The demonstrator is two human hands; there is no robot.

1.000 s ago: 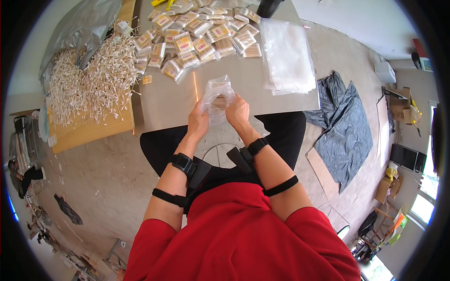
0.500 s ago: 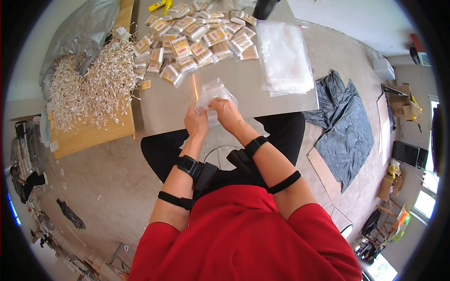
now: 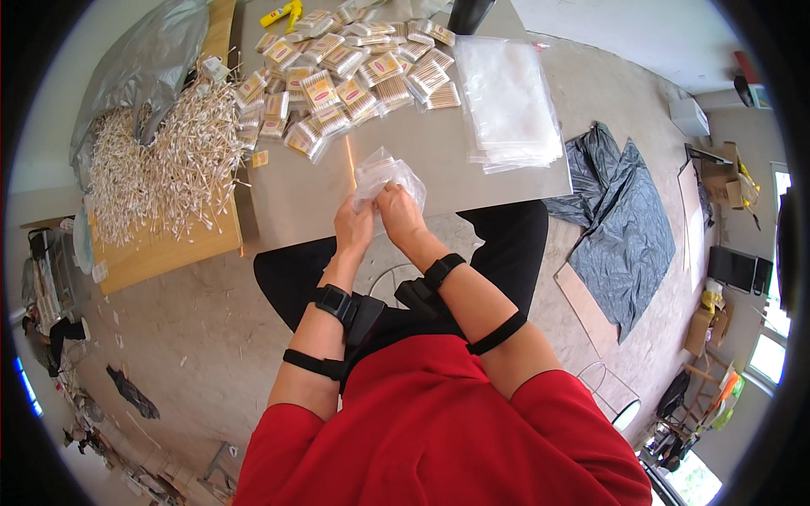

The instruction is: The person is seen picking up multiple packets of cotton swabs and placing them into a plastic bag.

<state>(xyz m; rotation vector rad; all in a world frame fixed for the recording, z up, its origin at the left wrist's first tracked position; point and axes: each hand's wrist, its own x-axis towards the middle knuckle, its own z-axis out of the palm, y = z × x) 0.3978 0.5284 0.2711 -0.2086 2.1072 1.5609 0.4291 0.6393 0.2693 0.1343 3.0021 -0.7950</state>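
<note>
Two hands meet at one crumpled clear plastic bag [image 3: 390, 174]: the left hand [image 3: 354, 226] pinches its near left edge, and the right hand [image 3: 400, 218] has its fingers curled in on the near side, gripping the film close beside the left thumb. What the folds hide inside cannot be told.

Thin film like this could well split if the two hands pulled hard against each other, and a loose pinch could let the slick plastic slide out. Because both hands work at the near edge of the bench [image 3: 291, 198], a dropped bag might fall toward the lap.

The bag lies just beyond both hands, its bulk ahead of the fingertips; whether it touches the bench is unclear. Farther beyond the left hand is a heap of small stick packets [image 3: 350, 84] with yellow cards. Well to the left hand's left lie loose cotton swabs [image 3: 169, 160], and off to the right hand's right, a little beyond it, is a stack of flat clear bags [image 3: 510, 105].
</note>
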